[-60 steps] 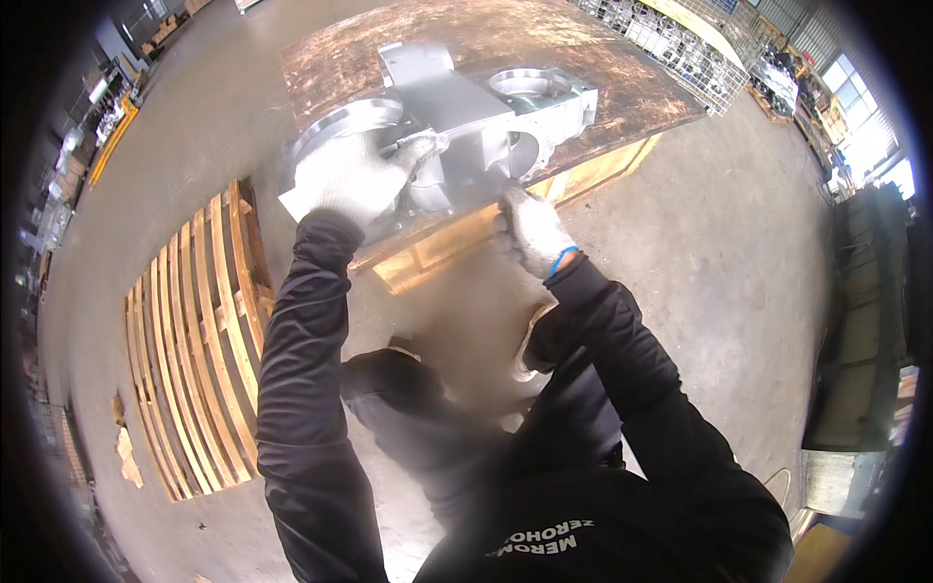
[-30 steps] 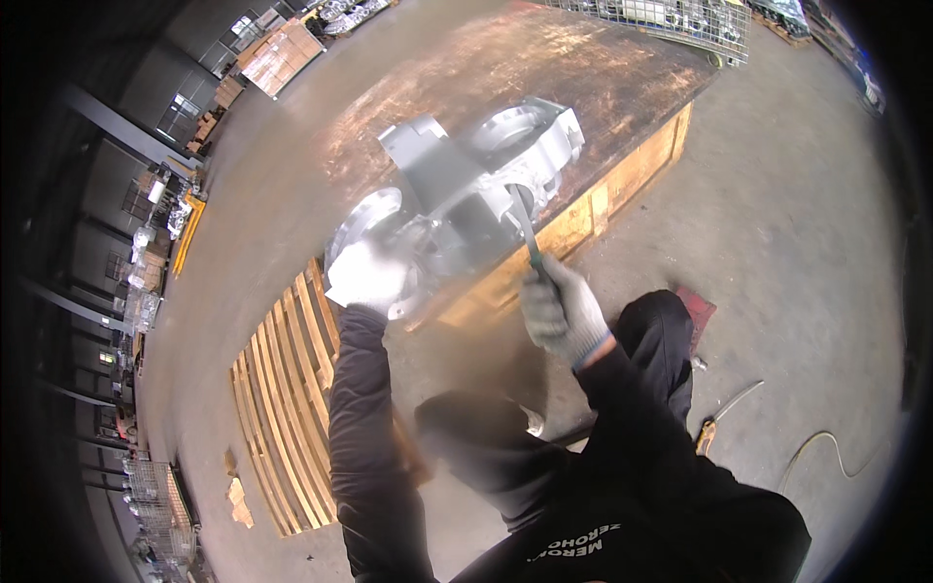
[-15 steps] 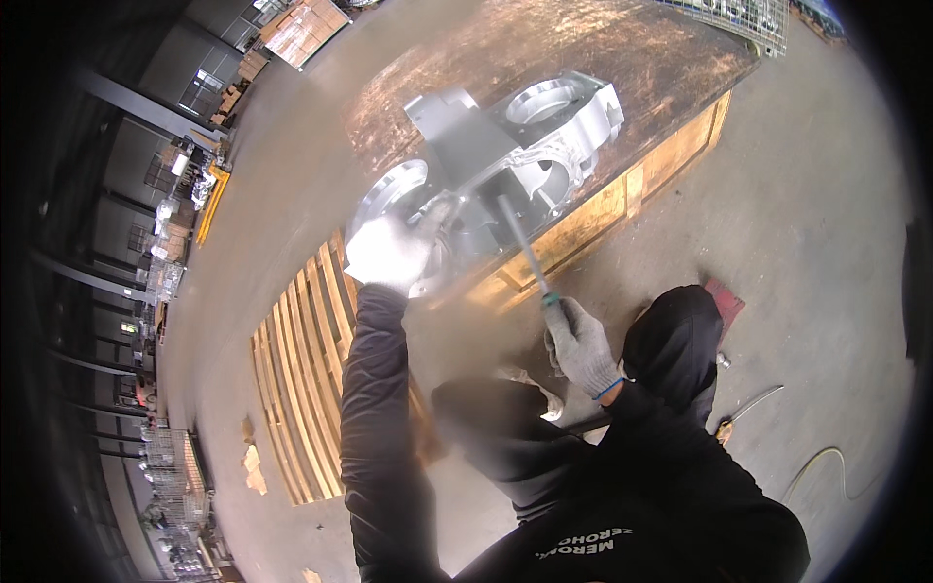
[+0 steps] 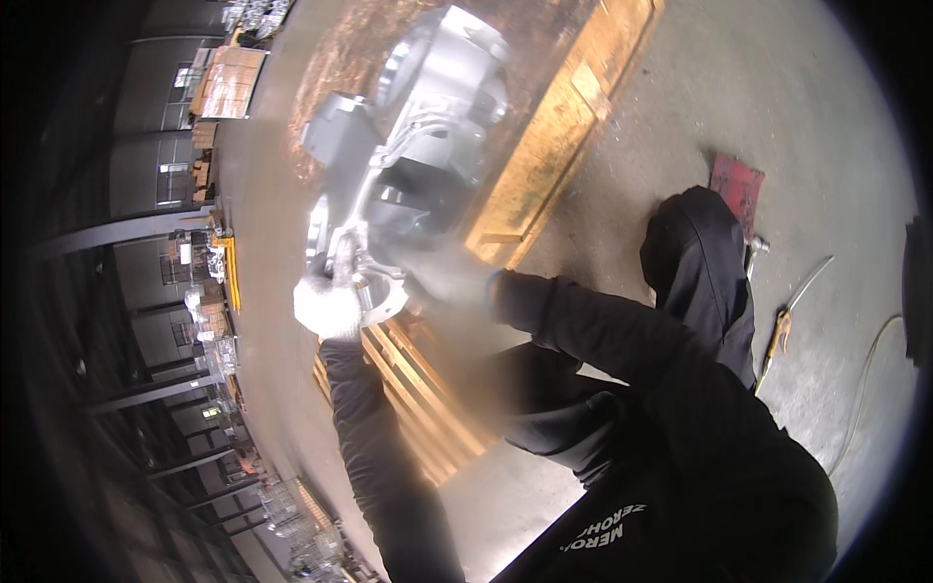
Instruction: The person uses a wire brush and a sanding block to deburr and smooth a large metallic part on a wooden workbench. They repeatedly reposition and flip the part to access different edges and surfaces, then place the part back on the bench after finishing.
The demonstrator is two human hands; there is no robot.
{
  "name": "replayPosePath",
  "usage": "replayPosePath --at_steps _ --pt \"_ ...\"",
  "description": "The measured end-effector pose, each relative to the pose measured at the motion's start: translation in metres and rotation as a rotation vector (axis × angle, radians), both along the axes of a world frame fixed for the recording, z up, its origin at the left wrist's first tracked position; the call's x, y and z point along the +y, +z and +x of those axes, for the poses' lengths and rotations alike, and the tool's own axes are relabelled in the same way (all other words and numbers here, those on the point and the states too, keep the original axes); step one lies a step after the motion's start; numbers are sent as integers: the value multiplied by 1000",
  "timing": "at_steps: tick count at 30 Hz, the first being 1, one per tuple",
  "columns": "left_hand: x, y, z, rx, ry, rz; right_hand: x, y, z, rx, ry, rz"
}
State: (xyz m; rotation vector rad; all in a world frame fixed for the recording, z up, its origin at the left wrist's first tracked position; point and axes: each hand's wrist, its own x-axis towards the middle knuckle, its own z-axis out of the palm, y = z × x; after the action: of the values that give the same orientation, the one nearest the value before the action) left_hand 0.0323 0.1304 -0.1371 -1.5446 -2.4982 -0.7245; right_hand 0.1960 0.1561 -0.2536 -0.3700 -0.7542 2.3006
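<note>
A large silver metal casting (image 4: 442, 83), with round openings and a flat raised block, lies on a brown-topped wooden crate (image 4: 549, 146). At its near left end is my left hand (image 4: 328, 306), in a white glove bleached by glare. Its fingers appear closed round the casting's rim. My right hand (image 4: 452, 277), in a pale glove, reaches in low over the casting's near side. Motion smears it so much that its fingers, and any tool in them, do not show.
A slatted wooden pallet (image 4: 428, 403) lies on the floor below the casting. To the right are a red flat object (image 4: 736, 189), a thin tool with a yellowish handle (image 4: 780, 332) and a pale hose (image 4: 865, 384). Stacked cartons (image 4: 229, 83) stand far left.
My view has turned, so the casting appears farther up and left. My right hand, which held a long-shafted tool with a teal handle, has moved forward and left to the casting.
</note>
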Motion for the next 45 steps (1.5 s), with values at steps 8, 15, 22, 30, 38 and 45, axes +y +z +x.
replayPosePath --at_steps 8,15,22,30,38,45 --pt "3 -17 -16 -23 13 79 11 6 7 -141 10 113" --pt "-2 -9 -10 134 47 5 7 16 10 -121 -21 50" --pt "1 -8 -10 74 -47 48 23 6 22 -294 -31 329" --pt "3 -8 -17 12 -11 -13 40 -11 31 -291 22 684" --pt "1 -7 -17 -31 -43 11 44 9 40 -575 -80 1095" --pt "1 -2 -9 177 45 -50 40 3 46 -793 -25 1309"
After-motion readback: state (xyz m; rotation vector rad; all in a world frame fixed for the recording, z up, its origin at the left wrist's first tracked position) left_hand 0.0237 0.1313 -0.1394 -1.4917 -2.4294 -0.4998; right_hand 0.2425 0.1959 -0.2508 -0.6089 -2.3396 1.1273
